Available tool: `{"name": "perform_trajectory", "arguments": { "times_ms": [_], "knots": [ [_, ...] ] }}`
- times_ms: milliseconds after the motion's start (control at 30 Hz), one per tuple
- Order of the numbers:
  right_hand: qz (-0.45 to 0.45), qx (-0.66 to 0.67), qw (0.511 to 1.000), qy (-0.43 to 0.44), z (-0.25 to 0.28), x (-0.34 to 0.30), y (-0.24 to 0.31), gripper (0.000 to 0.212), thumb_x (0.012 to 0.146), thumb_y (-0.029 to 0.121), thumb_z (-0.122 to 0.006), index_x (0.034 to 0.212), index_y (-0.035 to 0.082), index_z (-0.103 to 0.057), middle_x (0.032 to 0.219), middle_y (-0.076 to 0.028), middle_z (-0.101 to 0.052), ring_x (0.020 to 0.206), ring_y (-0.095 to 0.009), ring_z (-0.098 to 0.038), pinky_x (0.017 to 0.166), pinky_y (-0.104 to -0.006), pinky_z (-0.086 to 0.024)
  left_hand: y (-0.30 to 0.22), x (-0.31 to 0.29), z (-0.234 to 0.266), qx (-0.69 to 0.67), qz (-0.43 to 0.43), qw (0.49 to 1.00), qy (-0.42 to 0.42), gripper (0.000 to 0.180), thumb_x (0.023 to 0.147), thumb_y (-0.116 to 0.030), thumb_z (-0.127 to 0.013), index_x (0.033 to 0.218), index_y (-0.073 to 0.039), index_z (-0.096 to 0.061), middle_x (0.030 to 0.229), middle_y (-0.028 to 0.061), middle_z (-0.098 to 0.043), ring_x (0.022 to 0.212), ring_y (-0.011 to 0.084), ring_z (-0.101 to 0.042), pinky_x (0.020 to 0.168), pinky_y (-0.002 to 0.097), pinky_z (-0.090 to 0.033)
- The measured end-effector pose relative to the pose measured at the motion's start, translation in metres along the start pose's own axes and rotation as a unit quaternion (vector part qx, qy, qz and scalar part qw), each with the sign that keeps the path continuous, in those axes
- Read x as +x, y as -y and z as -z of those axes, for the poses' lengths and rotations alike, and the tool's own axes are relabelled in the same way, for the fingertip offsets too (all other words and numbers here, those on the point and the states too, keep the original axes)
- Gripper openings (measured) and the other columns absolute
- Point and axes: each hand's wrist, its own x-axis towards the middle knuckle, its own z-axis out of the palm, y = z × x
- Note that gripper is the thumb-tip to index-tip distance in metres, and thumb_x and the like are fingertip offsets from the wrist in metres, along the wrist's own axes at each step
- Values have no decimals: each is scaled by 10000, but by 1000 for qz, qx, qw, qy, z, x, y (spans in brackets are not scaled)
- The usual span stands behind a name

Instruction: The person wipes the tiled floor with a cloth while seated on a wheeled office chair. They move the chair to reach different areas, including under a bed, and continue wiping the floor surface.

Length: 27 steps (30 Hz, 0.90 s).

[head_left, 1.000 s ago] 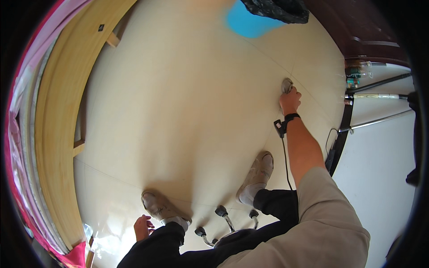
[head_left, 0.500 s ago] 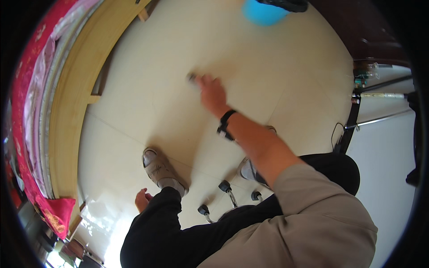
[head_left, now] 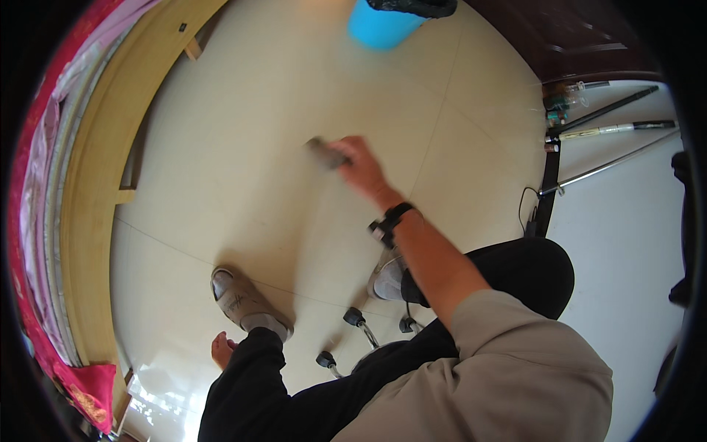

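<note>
My right hand (head_left: 359, 166) reaches out over the pale tiled floor (head_left: 243, 147), its fingers closed on a small grey-brown object (head_left: 326, 152). Motion blurs that object, and its kind is not clear. A black band with a small device (head_left: 390, 221) is round my right wrist. Beside my left knee, my left hand (head_left: 222, 350) is only partly visible. Its fingers look loosely bent, and my trouser leg hides much of them; no object shows in it.
A blue bin (head_left: 379, 26) with a black liner stands at the far side. Along the left runs a wooden bed frame (head_left: 96, 184) with red and pink bedding. My slippered feet (head_left: 247, 298) and several chair casters (head_left: 353, 317) are below. Metal poles (head_left: 615, 166) lean at right.
My right hand has turned, so more of the grey-brown object shows. The whole view has shifted, with the bin and bed frame now farther left.
</note>
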Motion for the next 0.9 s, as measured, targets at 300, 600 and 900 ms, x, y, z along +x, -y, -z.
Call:
{"name": "perform_trajectory", "arguments": {
  "times_ms": [300, 600, 900],
  "knots": [
    [-303, -270, 908, -103, 130, 26, -133, 667, 1010, 108, -649, 1649, 297, -624, 1541, -169, -571, 1296, -395, -664, 1073, -518, -631, 6, -17, 38, 65, -11, 998, -18, 189, 1118, -234, -737, 1167, -62, -798, 747, -22, -596, 605, 85, -508, 535, 267, -411],
    [-8, -227, 973, 26, -104, -70, 66, 553, 922, 37, -693, 1388, 322, -783, 1348, -62, -654, 1061, -379, -628, 888, -518, -615, 12, 10, 14, 71, -25, 997, 1, 222, 1095, -265, -770, 1118, -45, -778, 700, -13, -594, 579, 91, -496, 523, 283, -413],
    [-48, 38, 996, 69, -48, -38, 38, 599, 902, -29, -635, 1453, 144, -797, 1356, -100, -658, 1199, -283, -714, 992, -389, -626, 27, 27, 17, 105, -82, 991, 0, 229, 1100, -269, -778, 1150, -46, -763, 697, 17, -656, 563, 109, -548, 510, 304, -448]
  ]
}}
